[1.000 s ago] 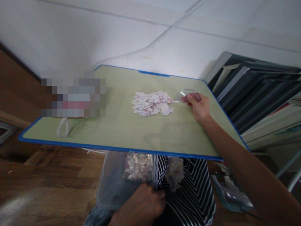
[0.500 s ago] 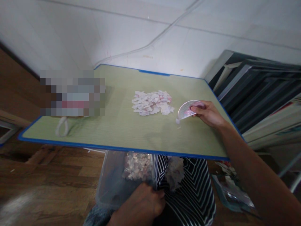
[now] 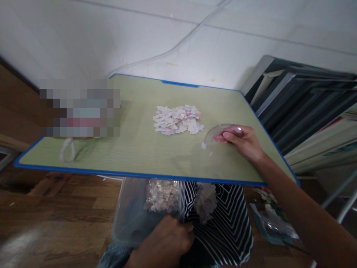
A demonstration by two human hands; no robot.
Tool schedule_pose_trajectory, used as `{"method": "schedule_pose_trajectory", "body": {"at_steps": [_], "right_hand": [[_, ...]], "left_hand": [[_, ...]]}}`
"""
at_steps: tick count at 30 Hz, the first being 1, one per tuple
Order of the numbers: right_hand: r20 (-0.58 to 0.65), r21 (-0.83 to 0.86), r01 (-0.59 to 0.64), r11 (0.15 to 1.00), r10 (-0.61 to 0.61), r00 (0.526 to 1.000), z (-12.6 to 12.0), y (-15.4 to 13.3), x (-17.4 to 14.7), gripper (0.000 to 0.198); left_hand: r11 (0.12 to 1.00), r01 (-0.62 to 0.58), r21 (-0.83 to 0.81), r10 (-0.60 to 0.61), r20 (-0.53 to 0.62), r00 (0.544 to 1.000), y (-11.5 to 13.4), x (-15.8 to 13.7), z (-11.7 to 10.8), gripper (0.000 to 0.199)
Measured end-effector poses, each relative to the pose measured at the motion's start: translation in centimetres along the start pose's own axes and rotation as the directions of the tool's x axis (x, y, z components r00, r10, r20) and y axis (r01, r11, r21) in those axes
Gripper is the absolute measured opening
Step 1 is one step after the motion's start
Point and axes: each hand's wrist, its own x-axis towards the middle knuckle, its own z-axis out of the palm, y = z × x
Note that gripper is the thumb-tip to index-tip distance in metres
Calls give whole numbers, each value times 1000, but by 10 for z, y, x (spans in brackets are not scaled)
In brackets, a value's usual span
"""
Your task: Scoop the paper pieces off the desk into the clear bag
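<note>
My right hand (image 3: 247,143) pinches a clear half-round plastic protractor (image 3: 213,132) above the right part of the small table, thumb on top. Pink shows through the plastic near my thumb. By the protractor's left corner is a small white paper scrap (image 3: 203,145); whether it clings there or lies on the table I cannot tell. Left of the protractor spreads a pile of torn paper scraps (image 3: 178,120). My left hand (image 3: 170,238) is closed below the table's near edge, beside a clear plastic tub (image 3: 118,219); its fingertips are hidden.
The green table (image 3: 134,149) has a blue rim. A clear bag of paper bits (image 3: 163,193) sits in the tub. More scraps (image 3: 205,203) lie on black-and-white striped cloth (image 3: 231,223) over my lap. Dark panels (image 3: 301,96) lean at right; a white loop (image 3: 67,150) lies left.
My right hand has tilted the protractor flatter, so the table shows through it more. The whole view has shifted slightly. My left hand stays beside the tub.
</note>
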Motion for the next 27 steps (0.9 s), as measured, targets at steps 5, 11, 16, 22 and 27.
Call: {"method": "schedule_pose_trajectory", "body": {"at_steps": [5,11,16,22,27], "right_hand": [[-45,-57,60,997,-63,997,7,-6,2,29],[-59,-69,55,996,-59,997,1,-9,1,30],[144,42,-107,993,100,985,-14,-5,1,28],[523,11,-308,951,257,812,-18,-19,-4,25],[604,38,-365,930,269,750,-17,-24,-5,22]], "left_hand": [[1000,-10,-2,10,-11,1000,0,0,3,17],[1000,-10,18,10,-15,1000,0,1,5,15],[999,-25,21,26,-35,999,0,0,3,16],[1000,-13,15,14,-60,998,1,-1,6,16],[1000,-7,10,8,-53,999,1,-2,9,17]]}}
